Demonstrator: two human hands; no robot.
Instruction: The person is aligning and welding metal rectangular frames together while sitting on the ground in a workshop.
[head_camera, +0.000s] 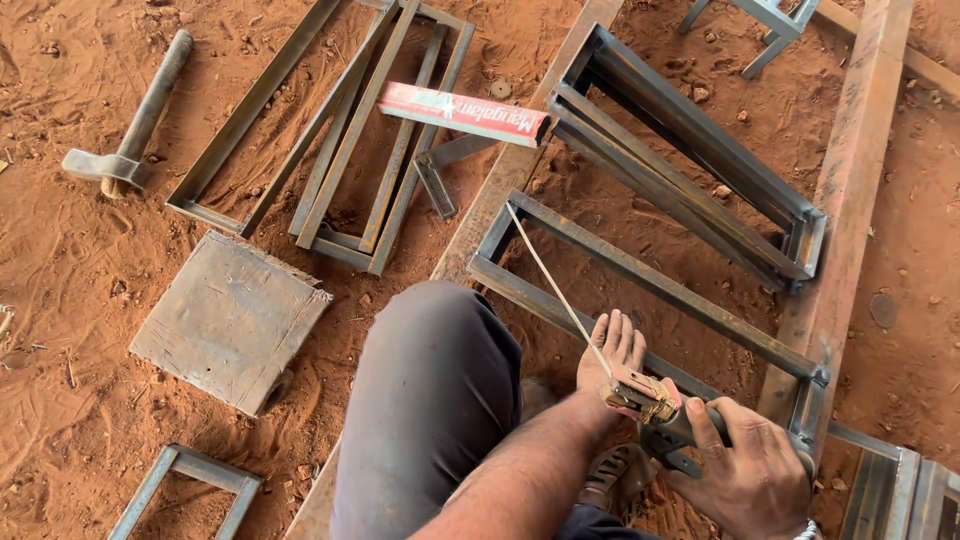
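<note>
Outdoor welding yard: steel frames (690, 130), hammer (130, 130) on dirt

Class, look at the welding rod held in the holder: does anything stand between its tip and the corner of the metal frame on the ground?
Nothing visible does. The welding rod runs clear from the holder in the right hand to the frame corner.

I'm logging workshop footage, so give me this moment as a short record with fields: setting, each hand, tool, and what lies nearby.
setting: red dirt ground with steel frames laid out
right hand: gripping the electrode holder, a thin welding rod clamped in it
left hand: open, steadying the rod near the holder
rod tip: touching the corner of a rectangular steel frame
nearby: hammer, red electrode box, flat square slab, stacked frames
</note>
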